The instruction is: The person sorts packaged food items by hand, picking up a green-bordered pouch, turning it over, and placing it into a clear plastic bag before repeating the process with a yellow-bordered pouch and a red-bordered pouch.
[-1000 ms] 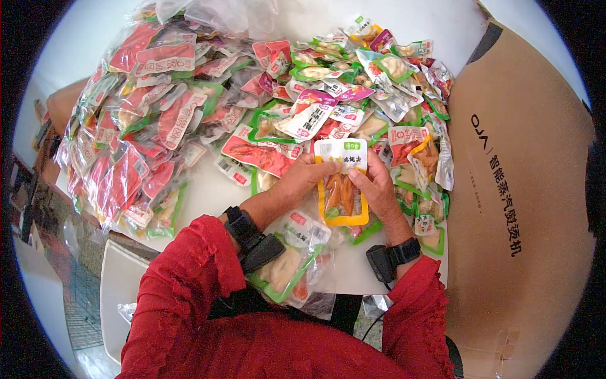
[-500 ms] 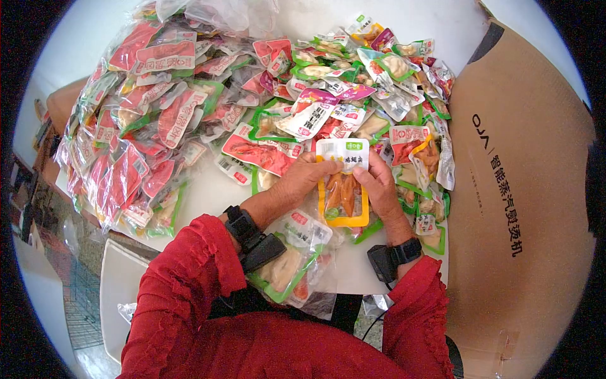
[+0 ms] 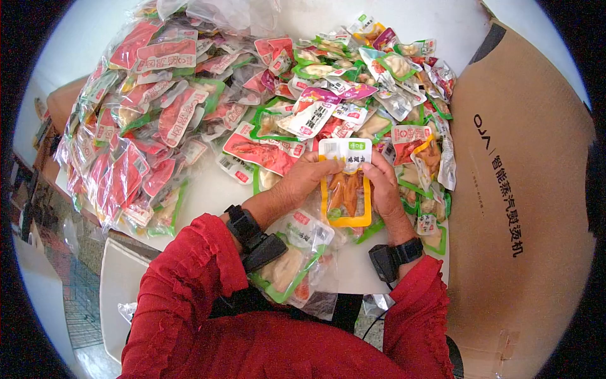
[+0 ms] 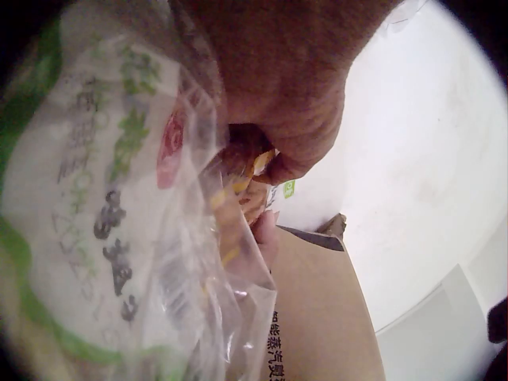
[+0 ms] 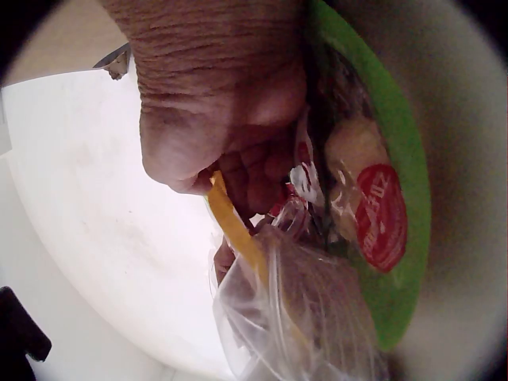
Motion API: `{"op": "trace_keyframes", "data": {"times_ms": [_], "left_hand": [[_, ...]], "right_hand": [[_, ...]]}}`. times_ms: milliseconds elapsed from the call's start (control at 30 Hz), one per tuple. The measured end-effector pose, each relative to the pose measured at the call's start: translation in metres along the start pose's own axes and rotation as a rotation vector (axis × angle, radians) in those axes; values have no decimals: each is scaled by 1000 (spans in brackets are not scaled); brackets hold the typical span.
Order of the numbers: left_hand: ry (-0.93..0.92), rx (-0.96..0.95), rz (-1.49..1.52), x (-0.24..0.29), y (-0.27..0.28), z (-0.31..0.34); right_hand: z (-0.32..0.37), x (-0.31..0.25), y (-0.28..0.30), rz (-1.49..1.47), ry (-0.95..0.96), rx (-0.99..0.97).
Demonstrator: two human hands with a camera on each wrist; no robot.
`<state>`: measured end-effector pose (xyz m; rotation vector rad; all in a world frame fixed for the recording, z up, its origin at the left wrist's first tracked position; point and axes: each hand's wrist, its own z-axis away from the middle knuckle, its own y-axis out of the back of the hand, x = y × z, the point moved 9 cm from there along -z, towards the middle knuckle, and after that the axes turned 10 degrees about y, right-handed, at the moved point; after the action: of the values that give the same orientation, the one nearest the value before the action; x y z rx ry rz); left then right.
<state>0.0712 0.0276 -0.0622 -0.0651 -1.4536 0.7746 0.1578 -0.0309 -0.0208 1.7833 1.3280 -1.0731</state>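
Observation:
Between both hands, a yellow-bordered snack packet (image 3: 346, 197) with a white top label and brown meat pieces in its clear window stands face up. My left hand (image 3: 302, 180) pinches its upper left side, thumb across the label. On the opposite edge my right hand (image 3: 384, 188) grips it, thumb near the label's lower corner. The right wrist view catches the packet's yellow edge (image 5: 238, 230) under the thumb. Below the left hand lies a clear bag (image 3: 293, 259) holding a green-edged packet; it covers much of the left wrist view.
Beyond the hands a loose heap of mixed packets (image 3: 309, 120) spreads over the white table (image 3: 211, 196). A large clear sack (image 3: 132, 151) full of red and green packets stands at the left. Along the right side rises a brown cardboard box (image 3: 524, 189).
Both hands keep hold of the packet in nearly the same place. The right thumb has slid slightly toward the packet's right edge, uncovering more of the label.

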Motion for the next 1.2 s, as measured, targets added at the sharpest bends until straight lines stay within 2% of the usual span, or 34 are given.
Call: {"op": "trace_keyframes", "data": {"times_ms": [500,633,700,1133,1200], "left_hand": [[16,-44,97,-5,0,-4],[28,-51,46,-10,6,-10],[-23,24,5,-7,9,-10],[1,30,68,-4,5,-7],[-21,105,111,-1,9,-1]], "right_hand": [[0,5,4,-24,-13,27],[-1,5,4,-17,-8,13],[-1,6,4,-14,-6,11],[0,6,5,-22,-17,30],[0,7,5,-33,-20,29]]}}
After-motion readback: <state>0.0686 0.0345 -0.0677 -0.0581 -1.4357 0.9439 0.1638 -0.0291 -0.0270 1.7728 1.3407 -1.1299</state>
